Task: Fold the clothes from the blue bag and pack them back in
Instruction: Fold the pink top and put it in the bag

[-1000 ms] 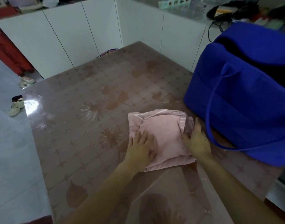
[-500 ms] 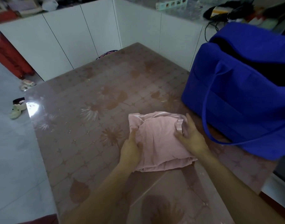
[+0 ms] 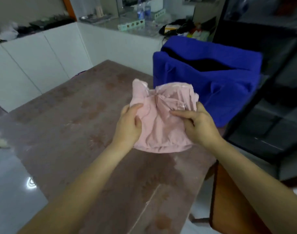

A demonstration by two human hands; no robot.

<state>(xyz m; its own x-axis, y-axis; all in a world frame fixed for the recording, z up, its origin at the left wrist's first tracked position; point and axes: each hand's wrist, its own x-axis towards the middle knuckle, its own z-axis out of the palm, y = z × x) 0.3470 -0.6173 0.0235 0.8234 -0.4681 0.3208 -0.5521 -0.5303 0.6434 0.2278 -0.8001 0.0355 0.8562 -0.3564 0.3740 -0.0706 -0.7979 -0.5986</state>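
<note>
Compared with the earlier views, the pink garment (image 3: pixel 161 120) has been raised from the tabletop, where it lay pressed flat, and is now held up in front of the bag; the camera has also lifted, so that more of the room is shown.

The brown patterned table (image 3: pixel 73 141) fills the lower and middle field; the blue bag (image 3: pixel 208 92) stands on its far right part, its mouth open and its dark interior not resolved.

The pink garment, folded into a compact bundle, is held between the two hands just before the bag's near wall, apparently clear of the table.

The left hand (image 3: pixel 130 127) is closed on the bundle's left edge, thumb over the top; the right hand (image 3: pixel 201 126) is closed on the right edge, forefinger laid across the cloth.

Two bottles (image 3: pixel 143 10) and a pale green box (image 3: pixel 131 25) are seen on the far counter.

Progress, as judged: folding of this garment appears finished and only its placing in the bag remains; no other loose clothes are seen on the table, and whether more are waiting, or already packed, cannot be told.

Writing: none can be read; blue labels are borne by the bottles and small pictures by the box, but both are too small and blurred.
</note>
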